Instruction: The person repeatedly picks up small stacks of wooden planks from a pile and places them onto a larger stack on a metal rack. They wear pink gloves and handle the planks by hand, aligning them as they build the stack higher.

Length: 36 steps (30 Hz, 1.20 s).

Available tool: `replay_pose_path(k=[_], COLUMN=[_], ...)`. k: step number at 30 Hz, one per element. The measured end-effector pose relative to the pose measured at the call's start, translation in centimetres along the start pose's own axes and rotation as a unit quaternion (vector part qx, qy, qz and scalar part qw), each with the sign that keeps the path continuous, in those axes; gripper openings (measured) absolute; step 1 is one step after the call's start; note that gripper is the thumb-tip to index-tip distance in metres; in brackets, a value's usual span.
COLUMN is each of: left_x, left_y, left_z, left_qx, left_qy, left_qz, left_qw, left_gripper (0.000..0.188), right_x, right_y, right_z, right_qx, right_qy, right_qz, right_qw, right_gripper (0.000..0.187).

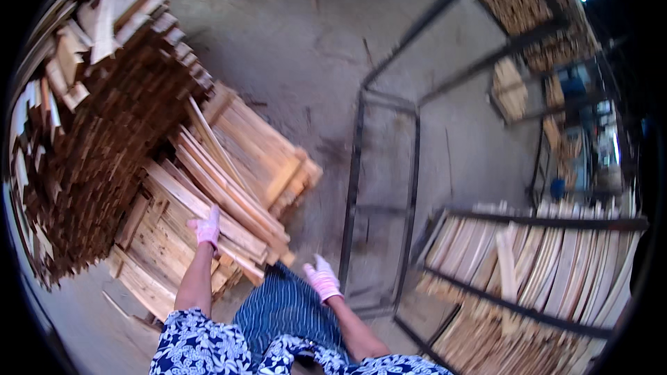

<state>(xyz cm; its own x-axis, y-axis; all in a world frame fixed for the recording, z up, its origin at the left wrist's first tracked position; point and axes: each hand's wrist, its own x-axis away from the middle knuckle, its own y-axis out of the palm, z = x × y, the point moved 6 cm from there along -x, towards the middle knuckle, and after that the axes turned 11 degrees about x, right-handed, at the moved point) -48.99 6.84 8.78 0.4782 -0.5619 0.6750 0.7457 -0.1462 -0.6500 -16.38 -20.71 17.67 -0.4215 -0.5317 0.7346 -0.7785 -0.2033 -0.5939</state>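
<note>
My left hand (208, 228), in a pink glove, rests flat on a heap of loose wooden planks (208, 187) lying at the lower left. My right hand (322, 278), also in a pink glove, hangs in the air over my striped skirt (288, 309) with fingers spread and nothing in it. Both forearms come out of blue and white flowered sleeves at the lower edge.
A tall stack of wooden boards (97, 118) fills the left side. A black metal frame (382, 201) stands on the concrete floor ahead. At the right, a metal rack (542, 271) holds pale planks on edge. More racks of wood stand farther back right.
</note>
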Motion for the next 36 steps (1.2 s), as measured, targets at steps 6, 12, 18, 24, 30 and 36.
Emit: replay_pose_path(k=[6, 12, 18, 24, 30, 36], left_x=[-4.5, -2.5, -4.7, -7.6, -7.4, -3.9], left_y=[-2.7, -2.7, -2.9, -3.0, -2.9, -3.0], left_z=[6.2, 11.1, 13.6, 12.7, 10.8, 10.0], left_qx=[0.039, 0.07, 0.102, 0.077, 0.109, 0.111], left_qy=[0.001, 0.017, -0.014, 0.0, 0.006, -0.006], left_qz=[-0.084, -0.089, -0.115, -0.141, -0.16, -0.149], left_qw=[0.996, 0.993, 0.988, 0.987, 0.981, 0.983], left_gripper=[0.118, 0.12, 0.119, 0.116, 0.13, 0.12], right_x=[13.1, 33.8, 45.3, 44.4, 49.3, 49.8], right_y=[5.7, 14.4, 12.3, 8.0, 6.9, 8.8], right_z=[10.0, 18.4, 28.8, 34.2, 37.7, 33.2], right_qx=[-0.237, -0.649, -0.687, -0.687, -0.693, -0.186], right_qy=[0.251, 0.457, 0.447, 0.303, 0.192, 0.464], right_qz=[-0.018, 0.175, 0.462, 0.558, 0.609, 0.498], right_qw=[0.938, 0.583, 0.338, 0.354, 0.334, 0.709], right_gripper=[0.071, 0.053, 0.032, 0.049, 0.049, 0.057])
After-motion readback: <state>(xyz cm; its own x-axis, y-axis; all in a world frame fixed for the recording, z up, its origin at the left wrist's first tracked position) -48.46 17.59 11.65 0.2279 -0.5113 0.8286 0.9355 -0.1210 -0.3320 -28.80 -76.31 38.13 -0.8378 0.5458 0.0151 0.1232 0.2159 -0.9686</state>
